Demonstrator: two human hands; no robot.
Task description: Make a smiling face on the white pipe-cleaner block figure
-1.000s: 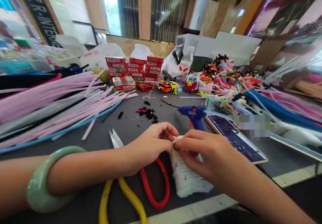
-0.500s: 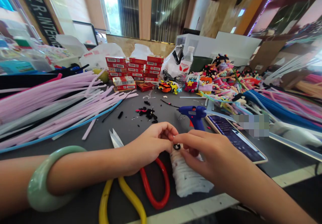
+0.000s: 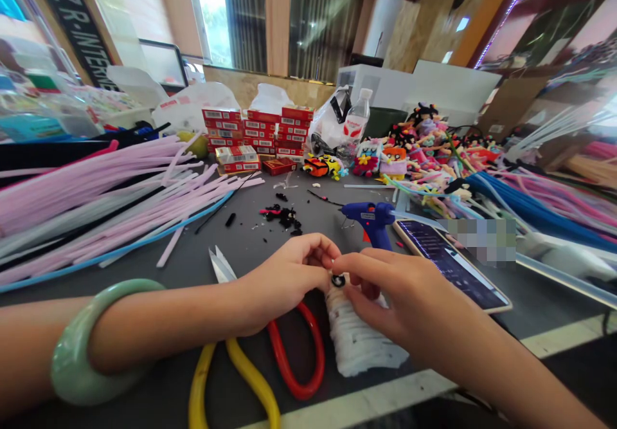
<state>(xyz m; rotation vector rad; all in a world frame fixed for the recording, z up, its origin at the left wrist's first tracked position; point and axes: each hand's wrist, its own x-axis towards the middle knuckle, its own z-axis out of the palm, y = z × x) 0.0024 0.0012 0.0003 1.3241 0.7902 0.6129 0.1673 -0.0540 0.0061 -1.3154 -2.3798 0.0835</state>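
Note:
A white ribbed piece (image 3: pixel 364 345), seemingly coiled from fuzzy pipe cleaners, lies near the table's front edge with a small black ring (image 3: pixel 338 281) at its upper end. My left hand (image 3: pixel 303 268) pinches at that end, fingers curled, while my right hand (image 3: pixel 385 281) closes on it from the other side with thumb and forefinger. The fingertips of both hands nearly meet above the ring; anything small between them is hidden. Under my left forearm lie red-handled scissors (image 3: pixel 306 384), blades showing beyond it, and a tool with yellow handles (image 3: pixel 255 377), its head covered.
Beyond my hands are a blue glue gun (image 3: pixel 369 217), black fuzzy scraps (image 3: pixel 284 217) and a phone (image 3: pixel 453 265). Pink and white pipe cleaners (image 3: pixel 96 197) spread at left. Red boxes (image 3: pixel 260 130), a bottle (image 3: pixel 357 117) and a heap of small dolls (image 3: pixel 429 139) stand farther back.
Almost nothing differs. The white piece and the black ring have shifted very slightly to the left; both hands keep their pinch.

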